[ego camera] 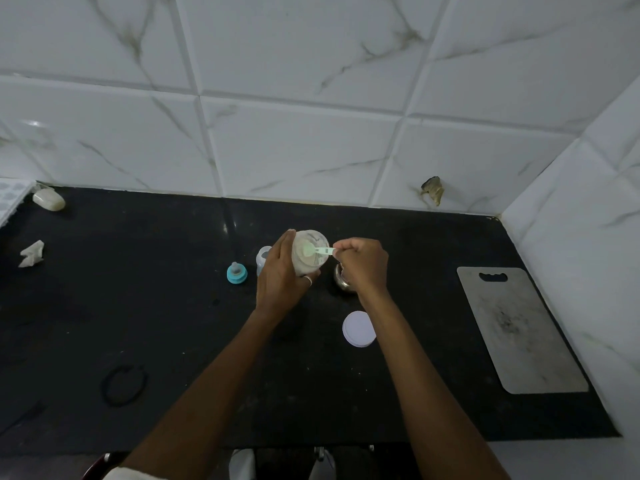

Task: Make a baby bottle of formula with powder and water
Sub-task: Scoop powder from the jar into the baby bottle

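Powder jar [310, 251] held above the far middle of the black desk [138, 306], mouth tilted toward the camera and slightly right, long axis leaning away from upright. Left hand [278, 278] wrapped round the jar's left side, grip closed on it; ring visible on one finger. Right hand [362, 263] pinching the handle of a pale green scoop [317, 251], grip narrow on the handle. Scoop lying roughly left-right, bowl end inside the jar mouth at left, handle pointing right. Powder visible within the jar; amount in the scoop not discernible.

Baby bottle [263, 258] standing upright just left of the left hand, open at top, partly hidden by the hand. Teal teat collar [237, 273] on the desk left of the bottle, teat pointing up. Small metal bowl [342, 278] under the right hand, mostly hidden. White lid [359, 329] flat on the desk, nearer, just right of the right forearm. Grey cutting board [516, 327] at right. Crumpled tissue [32, 253] and soap bar [48, 199] far left. Black ring [123, 385] near left.
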